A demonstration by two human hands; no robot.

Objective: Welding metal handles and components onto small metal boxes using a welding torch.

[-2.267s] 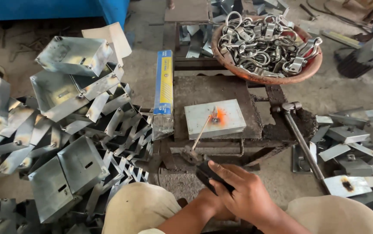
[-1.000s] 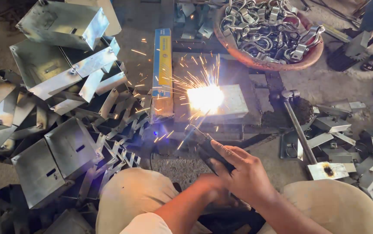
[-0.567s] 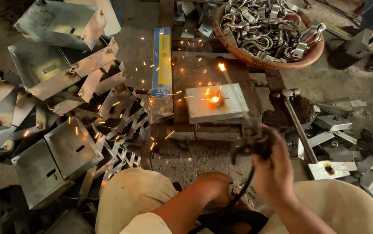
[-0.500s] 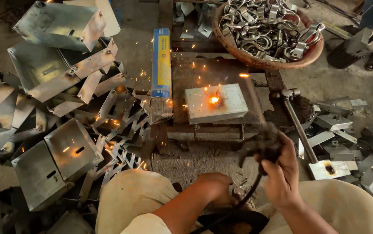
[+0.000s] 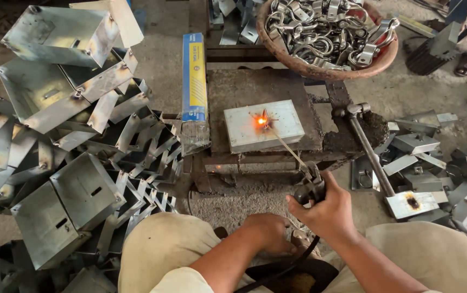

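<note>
You're tack-welding here, I'd say: your right hand (image 5: pixel 328 209) is gripping the rod holder (image 5: pixel 310 187), fingers wrapped tight, and the rod (image 5: pixel 285 146) is reaching up-left to the glowing spot (image 5: pixel 262 121) on the metal plate (image 5: pixel 263 125). Your left hand (image 5: pixel 268 233) is resting low between your knees; can't tell if it's holding anything. Next move probably calls for keeping that tip steady.
</note>
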